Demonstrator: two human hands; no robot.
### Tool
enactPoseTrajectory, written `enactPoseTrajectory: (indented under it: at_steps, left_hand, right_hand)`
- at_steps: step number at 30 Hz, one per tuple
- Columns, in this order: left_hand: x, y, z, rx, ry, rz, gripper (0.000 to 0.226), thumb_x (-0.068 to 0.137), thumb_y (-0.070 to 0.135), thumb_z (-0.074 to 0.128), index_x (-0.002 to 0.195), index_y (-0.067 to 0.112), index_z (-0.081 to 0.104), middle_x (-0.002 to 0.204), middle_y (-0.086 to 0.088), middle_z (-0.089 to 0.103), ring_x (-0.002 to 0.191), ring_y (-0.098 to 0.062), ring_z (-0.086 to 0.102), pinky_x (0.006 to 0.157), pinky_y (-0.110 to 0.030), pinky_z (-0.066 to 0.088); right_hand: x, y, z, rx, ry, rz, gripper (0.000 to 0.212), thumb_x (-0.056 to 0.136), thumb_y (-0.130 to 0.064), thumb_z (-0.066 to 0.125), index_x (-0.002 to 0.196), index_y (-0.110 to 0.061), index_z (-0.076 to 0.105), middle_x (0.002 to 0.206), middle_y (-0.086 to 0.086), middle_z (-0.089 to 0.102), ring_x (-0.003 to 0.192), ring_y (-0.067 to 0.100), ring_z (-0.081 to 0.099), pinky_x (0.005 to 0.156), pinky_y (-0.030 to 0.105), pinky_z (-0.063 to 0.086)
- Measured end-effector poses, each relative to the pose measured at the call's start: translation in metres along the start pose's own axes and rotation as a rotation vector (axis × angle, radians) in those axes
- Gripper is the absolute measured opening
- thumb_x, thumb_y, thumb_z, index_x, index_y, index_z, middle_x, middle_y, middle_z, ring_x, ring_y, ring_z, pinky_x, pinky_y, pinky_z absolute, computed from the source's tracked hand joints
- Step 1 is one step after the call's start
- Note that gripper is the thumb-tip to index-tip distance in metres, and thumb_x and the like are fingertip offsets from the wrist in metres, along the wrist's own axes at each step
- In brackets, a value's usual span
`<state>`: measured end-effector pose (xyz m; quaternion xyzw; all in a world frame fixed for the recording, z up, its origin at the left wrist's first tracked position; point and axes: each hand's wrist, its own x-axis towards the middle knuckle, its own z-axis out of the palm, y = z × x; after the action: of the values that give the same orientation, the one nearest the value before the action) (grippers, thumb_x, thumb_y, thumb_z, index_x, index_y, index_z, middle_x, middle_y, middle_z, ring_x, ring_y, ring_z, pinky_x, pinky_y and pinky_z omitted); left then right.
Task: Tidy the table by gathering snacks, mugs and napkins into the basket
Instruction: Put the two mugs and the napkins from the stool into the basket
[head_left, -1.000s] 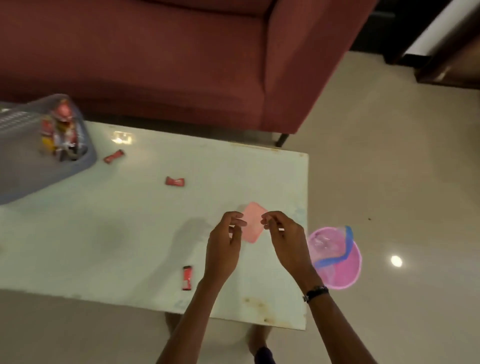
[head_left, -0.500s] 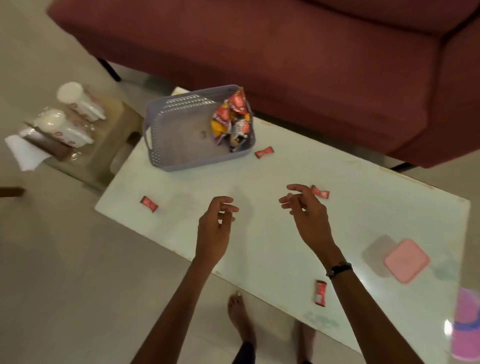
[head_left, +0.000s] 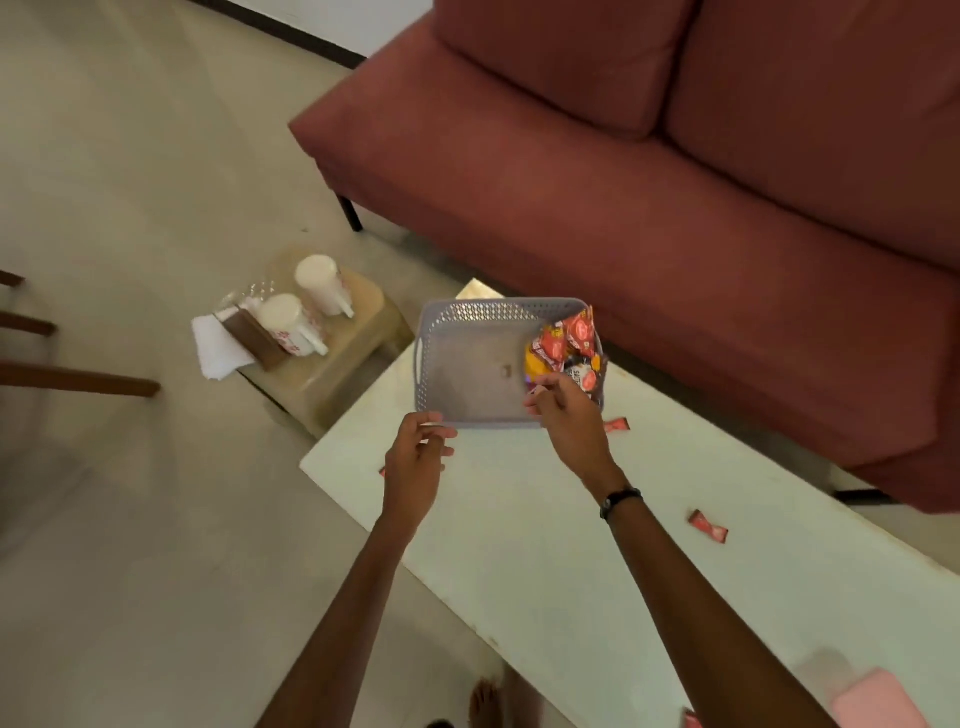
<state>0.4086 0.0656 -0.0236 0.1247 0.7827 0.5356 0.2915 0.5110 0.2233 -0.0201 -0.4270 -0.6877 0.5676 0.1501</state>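
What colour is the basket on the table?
Light grey-lilac basket, perforated walls; clearest in the head view.

The basket is lavender-grey, and its walls are perforated in a lattice pattern. The snack packets in it are printed in red, yellow and white. The desk is finished in pale white-green. Small wrapped sweets are coloured red. The mugs are white with red markings. The sofa is upholstered in plain maroon. A pink napkin is seen at the lower right.
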Motion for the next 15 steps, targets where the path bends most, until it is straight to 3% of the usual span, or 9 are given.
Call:
enactPoseTrajectory:
  at_steps: [5,10,12,15]
  left_hand:
    - [0.029,0.022,-0.042,-0.076,0.056,-0.074,0.015,0.096,0.011,0.043,0.107,0.018,0.052,0.096,0.001,0.068,0.076,-0.014,0.062,0.065,-0.025,0.047]
    - [0.084,0.03,-0.101,-0.148,0.116,-0.151,0.015,0.094,0.008,0.046,0.095,0.022,0.052,0.096,-0.001,0.066,0.079,-0.017,0.059,0.065,-0.025,0.047]
    - [0.113,0.028,-0.124,-0.192,0.146,-0.183,0.013,0.091,0.008,0.051,0.096,0.02,0.053,0.095,-0.002,0.065,0.078,-0.016,0.058,0.066,-0.026,0.047]
    - [0.159,0.013,-0.15,-0.22,0.149,-0.246,0.014,0.089,0.008,0.053,0.102,0.013,0.051,0.094,-0.004,0.059,0.076,-0.012,0.055,0.066,-0.025,0.046]
  right_hand:
    - [0.032,-0.046,0.038,0.01,-0.069,0.054,0.019,0.096,-0.014,0.043,0.103,-0.006,0.058,0.093,0.01,0.071,0.086,0.022,0.066,0.081,0.039,0.051]
    - [0.074,-0.079,0.109,-0.022,-0.175,0.104,0.015,0.094,-0.012,0.044,0.089,-0.011,0.058,0.089,0.009,0.069,0.082,0.02,0.065,0.074,0.028,0.048]
    - [0.093,-0.084,0.143,-0.053,-0.216,0.139,0.016,0.095,-0.013,0.045,0.091,-0.01,0.061,0.089,0.007,0.068,0.082,0.018,0.064,0.067,0.02,0.046]
    - [0.127,-0.081,0.198,-0.114,-0.259,0.19,0.018,0.094,-0.017,0.046,0.094,-0.011,0.063,0.093,0.008,0.069,0.086,0.022,0.065,0.071,0.025,0.048]
